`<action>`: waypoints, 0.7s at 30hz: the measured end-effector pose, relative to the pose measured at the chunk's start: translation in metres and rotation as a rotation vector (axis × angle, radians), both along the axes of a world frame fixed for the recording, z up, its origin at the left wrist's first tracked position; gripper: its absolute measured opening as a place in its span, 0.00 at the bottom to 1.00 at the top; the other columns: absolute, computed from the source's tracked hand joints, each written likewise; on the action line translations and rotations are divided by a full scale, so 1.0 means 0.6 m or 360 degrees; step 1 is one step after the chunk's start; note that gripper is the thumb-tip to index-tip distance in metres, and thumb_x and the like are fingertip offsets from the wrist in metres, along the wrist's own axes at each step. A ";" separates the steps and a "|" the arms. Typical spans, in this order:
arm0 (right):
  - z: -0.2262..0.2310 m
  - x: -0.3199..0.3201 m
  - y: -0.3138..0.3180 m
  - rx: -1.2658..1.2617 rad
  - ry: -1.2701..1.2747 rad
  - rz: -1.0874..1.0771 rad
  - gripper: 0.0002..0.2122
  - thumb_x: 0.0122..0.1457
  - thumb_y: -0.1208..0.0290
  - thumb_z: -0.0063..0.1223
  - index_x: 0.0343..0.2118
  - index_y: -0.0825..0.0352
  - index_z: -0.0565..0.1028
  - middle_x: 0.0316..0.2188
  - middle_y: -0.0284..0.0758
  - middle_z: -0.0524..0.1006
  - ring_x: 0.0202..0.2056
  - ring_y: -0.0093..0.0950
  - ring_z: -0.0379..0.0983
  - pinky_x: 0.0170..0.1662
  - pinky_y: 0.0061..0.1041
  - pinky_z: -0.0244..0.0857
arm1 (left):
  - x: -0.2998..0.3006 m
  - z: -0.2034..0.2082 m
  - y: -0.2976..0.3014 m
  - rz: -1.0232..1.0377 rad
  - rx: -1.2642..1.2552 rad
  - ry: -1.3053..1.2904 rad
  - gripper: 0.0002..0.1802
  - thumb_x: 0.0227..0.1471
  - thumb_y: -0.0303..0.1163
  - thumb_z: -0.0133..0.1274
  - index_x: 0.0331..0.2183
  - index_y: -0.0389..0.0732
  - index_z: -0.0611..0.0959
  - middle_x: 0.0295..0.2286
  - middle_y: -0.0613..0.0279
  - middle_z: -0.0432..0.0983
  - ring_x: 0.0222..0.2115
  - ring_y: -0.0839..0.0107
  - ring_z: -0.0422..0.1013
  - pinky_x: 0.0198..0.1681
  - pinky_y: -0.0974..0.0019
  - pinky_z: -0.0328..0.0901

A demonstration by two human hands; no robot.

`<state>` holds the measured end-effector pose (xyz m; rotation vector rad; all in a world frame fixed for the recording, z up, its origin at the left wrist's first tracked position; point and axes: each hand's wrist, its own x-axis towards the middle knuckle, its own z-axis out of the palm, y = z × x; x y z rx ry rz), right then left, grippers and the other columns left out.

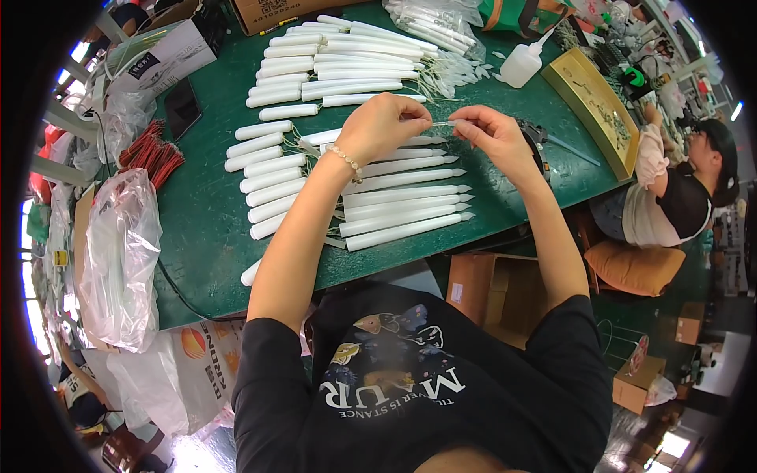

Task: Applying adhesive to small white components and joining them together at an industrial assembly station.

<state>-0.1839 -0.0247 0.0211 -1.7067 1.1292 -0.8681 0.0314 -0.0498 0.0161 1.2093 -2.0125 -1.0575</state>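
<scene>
Right now, the person leans in over the green desk (206, 229), both bare forearms reaching above it from the near edge. From where I stand, a small clear piece (445, 124) sits in the air between the two hands, just above the rows of candles. The left hand (385, 124), with a beaded bracelet (348, 165) at its wrist, has its grip pinched on one end; the right hand (495, 135) has its grip closed on the other, thumb and forefinger together. The piece is too small for me to make out its details.

Under the hands lie long white candles (402, 213) with pointed, translucent tips aimed to the right. Shorter white tubes (274, 167) lie in a column to their left, thin wires showing at some ends. Farther back is another spread of white sticks (367, 59), with a heap of clear pointed tips (461, 75) beside its right end. A white squeeze bottle (521, 66) stands near that heap, and a shallow yellow tray (627, 160) rests by the right edge. Over on the left, I see a bundle of red wires (154, 158).
</scene>
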 end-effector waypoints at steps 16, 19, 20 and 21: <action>-0.005 0.012 0.002 -0.0031 -0.0088 -0.0007 0.09 0.55 0.72 0.48 0.36 0.70 0.74 0.27 0.30 0.75 0.29 0.16 0.69 0.31 0.14 0.62 | -0.002 -0.004 0.001 -0.0044 -0.0069 0.0066 0.11 0.43 0.38 0.53 0.29 0.42 0.83 0.23 0.60 0.77 0.23 0.69 0.72 0.30 0.70 0.65; -0.004 0.013 0.001 0.0045 -0.0096 0.0026 0.09 0.56 0.73 0.49 0.37 0.71 0.73 0.28 0.31 0.75 0.31 0.16 0.69 0.32 0.14 0.62 | -0.003 0.005 0.005 -0.0051 -0.0051 0.0038 0.10 0.46 0.30 0.54 0.31 0.34 0.80 0.22 0.63 0.75 0.22 0.79 0.68 0.29 0.76 0.64; -0.004 0.014 0.001 0.0045 -0.0096 0.0026 0.09 0.56 0.73 0.49 0.37 0.71 0.73 0.28 0.31 0.75 0.31 0.16 0.69 0.32 0.14 0.62 | -0.003 0.007 0.006 -0.0051 -0.0051 0.0037 0.10 0.46 0.30 0.54 0.31 0.34 0.80 0.22 0.63 0.75 0.22 0.79 0.68 0.29 0.76 0.64; -0.004 0.015 0.002 0.0036 -0.0103 0.0022 0.09 0.56 0.73 0.49 0.37 0.71 0.74 0.27 0.31 0.75 0.29 0.16 0.69 0.32 0.14 0.62 | -0.004 0.008 0.007 -0.0036 -0.0038 0.0019 0.10 0.45 0.30 0.54 0.31 0.34 0.80 0.22 0.63 0.75 0.22 0.79 0.68 0.29 0.76 0.64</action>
